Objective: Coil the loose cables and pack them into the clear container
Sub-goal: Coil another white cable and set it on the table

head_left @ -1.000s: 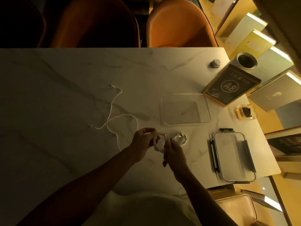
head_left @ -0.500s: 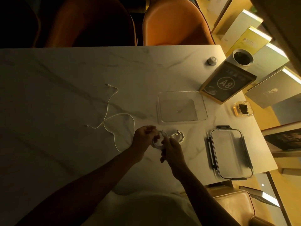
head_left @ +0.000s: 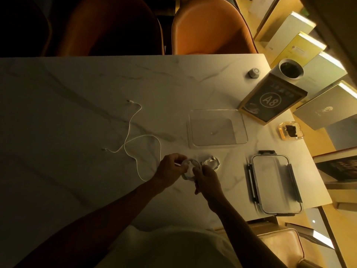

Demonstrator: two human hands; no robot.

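Note:
My left hand [head_left: 171, 169] and my right hand [head_left: 206, 178] both grip a small white coiled cable [head_left: 190, 169] just above the marble table [head_left: 77, 93]. A second coiled white cable [head_left: 212, 161] lies on the table right behind my right hand. To the left, a loose white cable [head_left: 133, 140] sprawls in open loops with both plugs free. The clear container [head_left: 218, 128] stands open behind the hands with nothing in it. Its lid [head_left: 276, 183] with dark clips lies to the right.
A dark A8 sign [head_left: 270, 100], a white cup [head_left: 290, 69], a small round knob [head_left: 254, 72] and a glass dish [head_left: 290, 130] stand at the back right. Books line a shelf beyond the right edge. Orange chairs [head_left: 210, 28] stand behind the table.
My hands have kept turning the white coil between them, and its loop looks tighter. The loose cable, the second coil and the container have not moved.

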